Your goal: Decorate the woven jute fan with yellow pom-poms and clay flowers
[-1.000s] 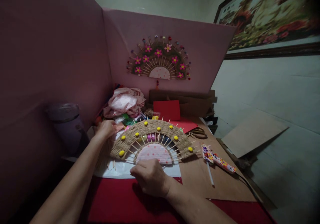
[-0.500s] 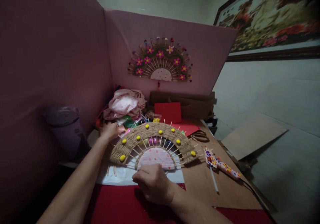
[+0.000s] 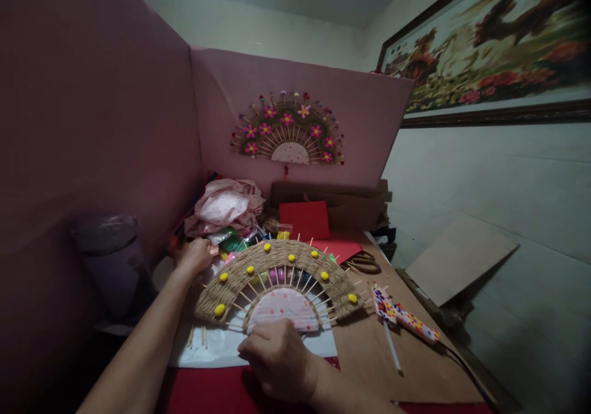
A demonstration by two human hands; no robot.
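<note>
A half-round woven twine fan (image 3: 272, 260) with thin wooden stick ribs lies in front of me, dotted with several yellow pieces. Its inner half-circle (image 3: 282, 309) is covered in pale pink spotted cloth. My right hand (image 3: 279, 360) is closed just below that half-circle, fingers curled; anything in them is hidden. Left of the fan, my left hand (image 3: 194, 256) reaches among small plastic bags (image 3: 233, 242) of coloured bits. Its fingers are mostly hidden, with something pinkish at their tips. White paper (image 3: 217, 354) lies under the fan, with a few loose sticks (image 3: 204, 337) on it.
A flower-patterned hot glue gun (image 3: 406, 318) with a cord lies right, on brown cardboard (image 3: 369, 358). Behind are scissors (image 3: 367, 262), red card (image 3: 305, 219) and crumpled pink cloth (image 3: 226, 205). A decorated fan (image 3: 289, 125) is on the pink panel. A lidded container (image 3: 113, 266) stands left.
The view has tilted slightly upward, so everything sits lower in the picture. My left hand stays among the bags with a small shift; my right hand keeps its closed pose by the fan.
</note>
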